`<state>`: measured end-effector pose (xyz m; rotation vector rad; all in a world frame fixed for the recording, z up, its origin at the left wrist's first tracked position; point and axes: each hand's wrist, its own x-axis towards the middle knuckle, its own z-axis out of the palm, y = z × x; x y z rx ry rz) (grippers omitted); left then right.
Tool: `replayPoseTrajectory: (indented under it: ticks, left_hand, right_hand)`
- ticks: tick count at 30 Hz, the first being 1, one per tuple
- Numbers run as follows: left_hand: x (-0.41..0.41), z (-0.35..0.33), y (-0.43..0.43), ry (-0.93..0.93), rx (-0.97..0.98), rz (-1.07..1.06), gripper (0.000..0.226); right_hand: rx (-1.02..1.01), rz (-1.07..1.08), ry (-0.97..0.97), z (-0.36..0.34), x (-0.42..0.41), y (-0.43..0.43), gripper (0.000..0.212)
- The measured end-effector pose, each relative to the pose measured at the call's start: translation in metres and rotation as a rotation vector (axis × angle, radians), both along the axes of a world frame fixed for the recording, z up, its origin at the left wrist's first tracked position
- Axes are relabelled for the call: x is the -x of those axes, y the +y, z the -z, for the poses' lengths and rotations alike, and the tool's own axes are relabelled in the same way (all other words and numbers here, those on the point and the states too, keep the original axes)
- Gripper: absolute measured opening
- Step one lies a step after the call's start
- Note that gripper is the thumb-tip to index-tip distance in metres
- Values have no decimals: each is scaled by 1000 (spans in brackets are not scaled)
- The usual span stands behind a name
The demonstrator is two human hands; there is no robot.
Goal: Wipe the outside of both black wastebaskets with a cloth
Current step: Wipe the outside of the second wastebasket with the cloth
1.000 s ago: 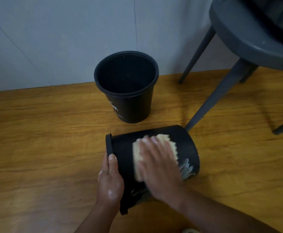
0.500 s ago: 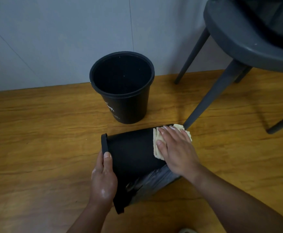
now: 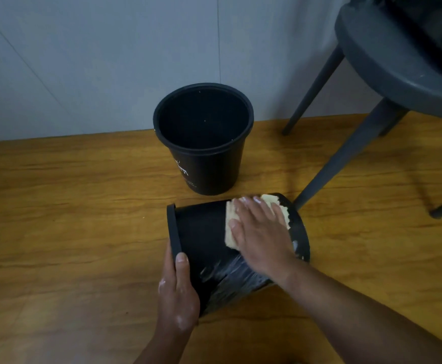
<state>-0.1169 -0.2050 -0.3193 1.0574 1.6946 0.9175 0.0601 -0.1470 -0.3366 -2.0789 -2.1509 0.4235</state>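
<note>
A black wastebasket (image 3: 201, 232) lies on its side on the wooden floor, rim to the left, base to the right. My left hand (image 3: 177, 292) grips its rim at the near left, thumb over the edge. A pale yellow cloth (image 3: 231, 232) lies flat on the basket's upper side near the base, and my right hand (image 3: 262, 232) presses down on it with fingers spread. Wet, soapy streaks shine on the basket's near side. A second black wastebasket (image 3: 209, 169) stands upright just behind, with a small white print on its wall.
A dark grey chair (image 3: 398, 61) stands at the right; one leg (image 3: 343, 158) comes down right beside the lying basket's base. A grey wall (image 3: 96, 61) runs across the back. Wooden floor (image 3: 56, 232) stretches to the left.
My right hand and the cloth slid from the basket's middle toward its base, then came back slightly toward the middle. My left hand kept its hold on the rim.
</note>
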Motion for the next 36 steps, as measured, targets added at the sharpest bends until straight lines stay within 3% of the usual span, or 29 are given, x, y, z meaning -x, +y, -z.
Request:
replayPoseTrajectory:
  ticks: [5, 11, 18, 23, 27, 30, 36]
  left_hand:
    - [0, -7, 3, 2, 12, -4, 36]
    - [4, -7, 7, 59, 2, 2, 39]
    - [2, -8, 8, 45, -23, -17, 34]
    - [1, -3, 6, 22, -23, -19, 39]
    - [-1, -1, 5, 24, -14, -30, 30]
    - [1, -1, 6, 23, -3, -21, 37]
    - [2, -3, 11, 16, 6, -62, 31]
  right_hand:
    - [-91, -249, 1, -2, 55, -41, 61]
    - [-108, -359, -42, 3, 26, -35, 62]
    - [-33, -152, -54, 21, -76, -31, 61]
    - [-147, 64, 6, 20, -38, -35, 59]
    - [-135, -107, 19, 7, 29, -48, 62]
    - [-159, -277, 56, 11, 66, -60, 58]
    - [-145, -303, 17, 9, 30, -51, 60]
